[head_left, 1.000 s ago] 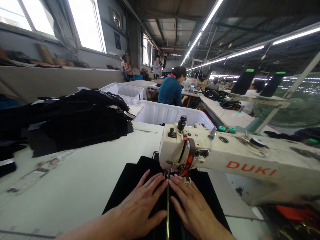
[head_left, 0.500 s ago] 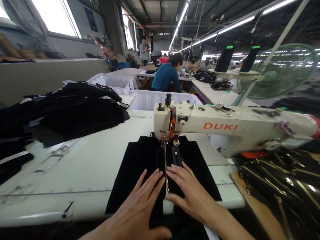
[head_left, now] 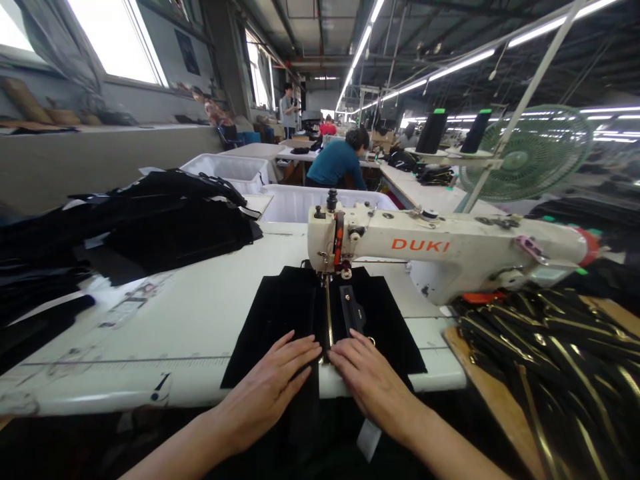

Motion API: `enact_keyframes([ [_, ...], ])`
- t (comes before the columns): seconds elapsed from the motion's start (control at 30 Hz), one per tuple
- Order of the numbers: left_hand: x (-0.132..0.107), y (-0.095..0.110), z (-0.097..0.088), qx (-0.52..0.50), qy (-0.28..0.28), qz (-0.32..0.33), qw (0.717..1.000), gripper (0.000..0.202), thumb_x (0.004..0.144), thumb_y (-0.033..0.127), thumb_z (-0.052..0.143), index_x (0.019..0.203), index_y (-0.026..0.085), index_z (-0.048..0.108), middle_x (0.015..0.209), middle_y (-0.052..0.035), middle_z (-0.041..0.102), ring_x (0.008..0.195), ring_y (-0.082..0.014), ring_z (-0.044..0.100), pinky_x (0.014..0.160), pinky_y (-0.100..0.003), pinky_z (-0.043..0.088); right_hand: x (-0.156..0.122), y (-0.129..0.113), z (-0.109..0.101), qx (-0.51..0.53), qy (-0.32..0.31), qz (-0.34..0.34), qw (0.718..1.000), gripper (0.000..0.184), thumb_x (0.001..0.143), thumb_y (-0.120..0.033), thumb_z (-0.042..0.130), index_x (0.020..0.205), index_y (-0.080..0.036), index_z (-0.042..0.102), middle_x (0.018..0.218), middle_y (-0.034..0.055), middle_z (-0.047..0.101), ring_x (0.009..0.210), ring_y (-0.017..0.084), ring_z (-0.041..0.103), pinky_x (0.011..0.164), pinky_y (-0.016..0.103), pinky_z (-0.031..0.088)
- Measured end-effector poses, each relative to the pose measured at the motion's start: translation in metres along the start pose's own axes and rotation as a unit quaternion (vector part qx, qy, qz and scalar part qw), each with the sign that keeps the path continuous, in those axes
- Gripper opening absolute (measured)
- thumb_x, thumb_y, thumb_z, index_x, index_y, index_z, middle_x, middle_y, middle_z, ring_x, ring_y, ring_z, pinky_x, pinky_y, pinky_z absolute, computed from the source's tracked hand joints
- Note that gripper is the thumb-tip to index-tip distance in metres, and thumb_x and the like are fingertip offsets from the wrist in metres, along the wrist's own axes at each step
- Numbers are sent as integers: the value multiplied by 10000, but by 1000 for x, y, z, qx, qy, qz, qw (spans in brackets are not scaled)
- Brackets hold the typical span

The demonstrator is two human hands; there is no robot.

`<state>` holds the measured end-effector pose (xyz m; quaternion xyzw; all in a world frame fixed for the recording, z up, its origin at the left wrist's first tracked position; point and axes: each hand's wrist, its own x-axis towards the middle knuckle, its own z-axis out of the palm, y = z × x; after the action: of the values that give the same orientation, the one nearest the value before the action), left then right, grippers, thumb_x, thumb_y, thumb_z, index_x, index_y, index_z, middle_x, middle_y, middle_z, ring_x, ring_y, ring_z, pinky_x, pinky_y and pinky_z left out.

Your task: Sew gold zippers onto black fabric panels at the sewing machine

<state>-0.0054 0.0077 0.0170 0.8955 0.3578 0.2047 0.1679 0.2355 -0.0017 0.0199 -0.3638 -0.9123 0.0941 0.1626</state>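
A black fabric panel [head_left: 280, 313] with a gold zipper [head_left: 329, 313] down its middle lies under the needle of a white DUKI sewing machine [head_left: 425, 250]. My left hand [head_left: 273, 383] rests flat on the fabric just left of the zipper, fingers stretched out. On the other side of the zipper my right hand [head_left: 373, 380] lies flat, fingers extended. Both hands sit near the table's front edge. Neither hand grips anything.
A heap of black fabric [head_left: 150, 220] lies on the white table [head_left: 165, 327] at the left. Black zippers with gold teeth [head_left: 545, 347] are piled at the right. White bins [head_left: 300, 200] stand behind. A green fan [head_left: 530, 153] and a seated person in teal [head_left: 337, 163] are beyond.
Both hands have slid back toward the table's front edge along the fabric, away from the needle. The camera has pulled back and shows more of the machine and the zipper pile.
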Motion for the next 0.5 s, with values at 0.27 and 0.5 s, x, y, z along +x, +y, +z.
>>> enact_keyframes([
  [0.27,-2,-4,0,-40,-13,-48,998,388,1047,275,390,1427,319,457,1461,20,495,1397,-204,373,1173,-472,278,0,13,3,158,100,100,977,202,963,-117,535,1104,-222,634,1049,46,574,965,193,569,851,328,502],
  [0.5,-1,-4,-6,-61,-6,-65,996,375,1045,263,387,1399,323,495,1445,21,514,1389,-212,387,1167,-447,301,16,20,-28,64,26,25,997,142,958,-107,543,997,-191,650,959,31,575,866,171,565,765,276,493],
])
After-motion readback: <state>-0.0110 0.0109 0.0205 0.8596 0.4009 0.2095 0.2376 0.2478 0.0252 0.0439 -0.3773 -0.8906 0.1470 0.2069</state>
